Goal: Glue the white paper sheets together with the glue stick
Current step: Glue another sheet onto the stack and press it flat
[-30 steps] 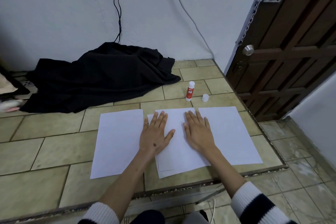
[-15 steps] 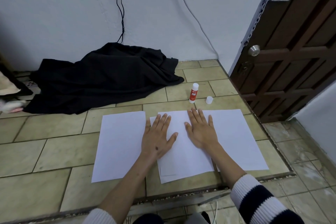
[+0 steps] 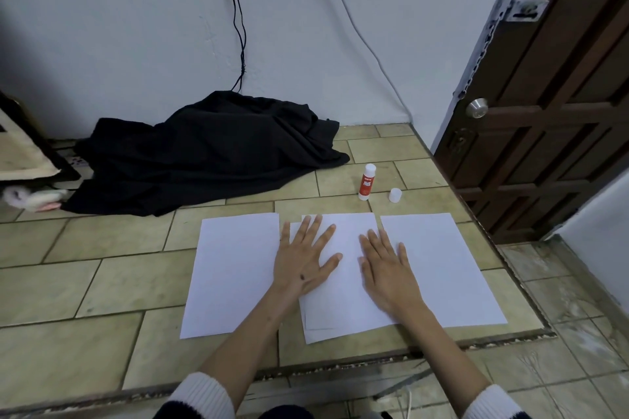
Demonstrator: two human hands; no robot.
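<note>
White paper sheets lie on a tiled platform: one on the left (image 3: 231,272), a stacked pair in the middle (image 3: 347,303) and one on the right (image 3: 439,265). My left hand (image 3: 304,260) and my right hand (image 3: 388,265) press flat on the middle stack, fingers spread, holding nothing. An uncapped red and white glue stick (image 3: 366,181) stands upright beyond the sheets, with its white cap (image 3: 395,195) on the tiles to its right.
A crumpled black cloth (image 3: 204,153) lies at the back left against the wall. The platform's front edge (image 3: 374,359) drops to a lower floor. A brown door (image 3: 551,105) stands at the right. Cables hang down the wall.
Both hands have slid slightly toward me over the middle stack, staying flat. The camera view shifted a little; the glue stick and cap have not moved.
</note>
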